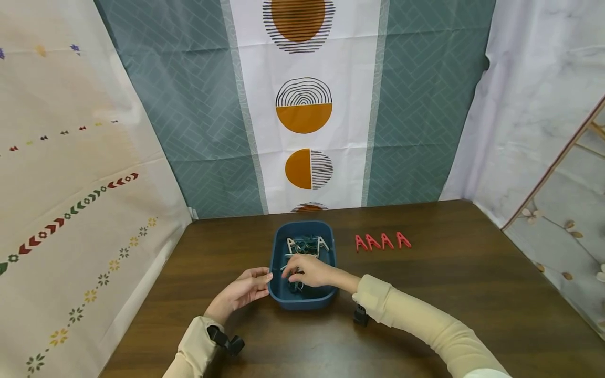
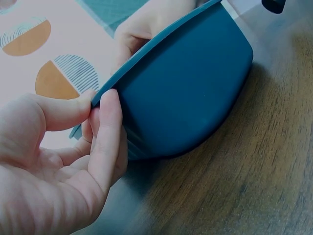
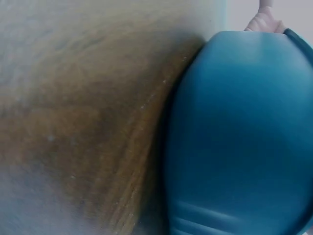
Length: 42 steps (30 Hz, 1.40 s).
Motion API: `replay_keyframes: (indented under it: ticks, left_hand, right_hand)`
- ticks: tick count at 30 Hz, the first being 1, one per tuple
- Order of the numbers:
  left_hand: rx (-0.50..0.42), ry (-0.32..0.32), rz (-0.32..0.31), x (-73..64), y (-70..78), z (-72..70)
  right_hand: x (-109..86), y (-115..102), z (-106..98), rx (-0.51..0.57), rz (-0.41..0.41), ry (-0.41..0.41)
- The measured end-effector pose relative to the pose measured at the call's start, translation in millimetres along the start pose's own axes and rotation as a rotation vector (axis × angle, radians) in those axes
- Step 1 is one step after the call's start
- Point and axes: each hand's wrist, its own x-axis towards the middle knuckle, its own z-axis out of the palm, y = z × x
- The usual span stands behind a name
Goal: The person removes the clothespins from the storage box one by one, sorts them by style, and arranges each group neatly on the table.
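Observation:
A dark blue plastic bin (image 1: 302, 304) stands on the table, holding white clothespins (image 1: 322, 243) and dark green clothespins (image 1: 307, 244) in a loose heap. My left hand (image 1: 247, 289) pinches the bin's left rim between thumb and fingers, as the left wrist view (image 2: 63, 147) also shows. Over the bin's right wall reaches my right hand (image 1: 309, 270), bent fingers pointing down above the pile, thumb and forefinger apart. No thing shows between them. The right wrist view has only the bin's outer wall (image 3: 239, 132) up close, so the right fingertips are hidden there.
Several red clothespins (image 1: 373, 241) lie in a row on the brown wooden table (image 1: 425, 283), right of the bin. A patterned cloth (image 1: 302, 178) hangs behind the table's far edge. Another patterned cloth (image 1: 94, 210) hangs along the left side.

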Motion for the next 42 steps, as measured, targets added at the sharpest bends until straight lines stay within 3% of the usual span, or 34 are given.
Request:
replay_keyframes:
  ticks: [4, 9, 18, 24, 33, 42]
  left_hand:
    - [0.006, -0.005, 0.0, 0.1, 1.2, 0.7]
    - [0.012, 0.007, 0.001, 0.5, 0.6, 2.1]
    - [0.015, 0.021, 0.006, 0.0, -0.3, 3.3]
    - [0.007, 0.024, 0.001, 0.8, -0.9, 3.1]
    - [0.007, 0.026, -0.003, 0.7, -1.7, 2.4]
    - [0.021, 0.037, 0.006, 0.6, -0.5, 3.3]
  right_hand:
    - [-1.8, -1, -2, -0.029, 0.011, -0.111]
    - [-3.9, -1, -4, -0.107, 0.052, -0.182]
    - [1.3, -9, 12, -0.286, 0.139, -0.123]
    - [-0.4, -8, 11, -0.226, 0.073, -0.088]
    - [-11.1, -6, -13, 0.07, 0.059, -0.04]
    - [-29.4, 0, -42, 0.11, 0.049, 0.114]
